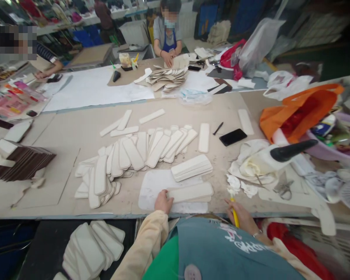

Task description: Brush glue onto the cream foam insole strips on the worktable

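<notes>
- Surface (227,105), covered in light brown board; all places below are given from the pale grey-white sheet with rounded corners (151,186) lying on it.
- Two long cream strips with rounded corners (192,191), overlapping, on the near part of the sheet.
- Left hand (164,201), over the sheet's near left part; fingers bent and touching the left end of the upper strip; whether they grip it cannot be told.
- Right hand (242,217), to the right of the sheet; closed around a slim yellow tool (235,216), its far end beside crumpled white wads (233,182).
- Small stack of cream strips (191,168), at the sheet's far right part.
- Large spread heap of cream strips (124,153), beyond and to the left of the sheet, many overlapping.
- Black smartphone (232,137) and slim black pen (218,128), beyond the sheet, to its right.
- Metal scissors (285,193), well to the right of the sheet.
- Orange bag (300,103), far right of the sheet.
- Stack of dark brown pieces (29,161), far left of the sheet.
- Co-worker in blue apron (169,37), well beyond the sheet, hands at a pile of pale pieces (167,79).
</notes>
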`<control>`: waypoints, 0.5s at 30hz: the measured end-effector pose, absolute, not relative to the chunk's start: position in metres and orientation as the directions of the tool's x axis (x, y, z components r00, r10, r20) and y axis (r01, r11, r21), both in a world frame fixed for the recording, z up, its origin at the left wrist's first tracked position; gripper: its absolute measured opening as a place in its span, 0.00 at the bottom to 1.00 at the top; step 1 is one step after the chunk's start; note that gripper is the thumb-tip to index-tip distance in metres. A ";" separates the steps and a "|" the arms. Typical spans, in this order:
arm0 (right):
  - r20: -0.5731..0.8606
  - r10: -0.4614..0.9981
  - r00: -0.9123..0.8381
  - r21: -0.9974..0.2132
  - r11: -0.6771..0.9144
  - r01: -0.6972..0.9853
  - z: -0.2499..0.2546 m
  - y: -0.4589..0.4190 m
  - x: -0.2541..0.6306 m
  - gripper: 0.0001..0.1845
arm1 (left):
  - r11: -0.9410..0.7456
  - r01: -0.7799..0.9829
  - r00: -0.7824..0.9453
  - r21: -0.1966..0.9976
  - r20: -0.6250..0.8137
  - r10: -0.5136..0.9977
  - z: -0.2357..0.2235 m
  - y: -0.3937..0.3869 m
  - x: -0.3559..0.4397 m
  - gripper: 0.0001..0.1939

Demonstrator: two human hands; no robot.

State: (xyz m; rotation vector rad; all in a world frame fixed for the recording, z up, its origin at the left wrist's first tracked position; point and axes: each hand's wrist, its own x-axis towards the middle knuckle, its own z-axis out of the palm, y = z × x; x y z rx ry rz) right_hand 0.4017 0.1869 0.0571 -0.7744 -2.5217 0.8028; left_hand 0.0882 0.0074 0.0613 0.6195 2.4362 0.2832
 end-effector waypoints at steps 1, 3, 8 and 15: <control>0.185 0.610 -0.770 -0.619 0.681 0.391 0.059 0.187 0.402 0.08 | 0.870 0.365 -0.706 0.331 -0.511 0.491 0.062 0.009 0.088 0.19; 0.186 0.618 -0.764 -0.623 0.675 0.394 0.061 0.188 0.402 0.08 | 0.875 0.362 -0.701 0.323 -0.525 0.484 0.062 0.013 0.087 0.19; 0.200 0.640 -0.742 -0.631 0.663 0.402 0.065 0.189 0.400 0.09 | 0.882 0.335 -0.717 0.331 -0.518 0.466 0.061 0.019 0.084 0.16; 0.240 0.651 -0.720 -0.619 0.674 0.403 0.072 0.190 0.395 0.06 | 0.809 0.189 -0.724 0.557 -0.478 0.498 0.072 0.024 0.091 0.10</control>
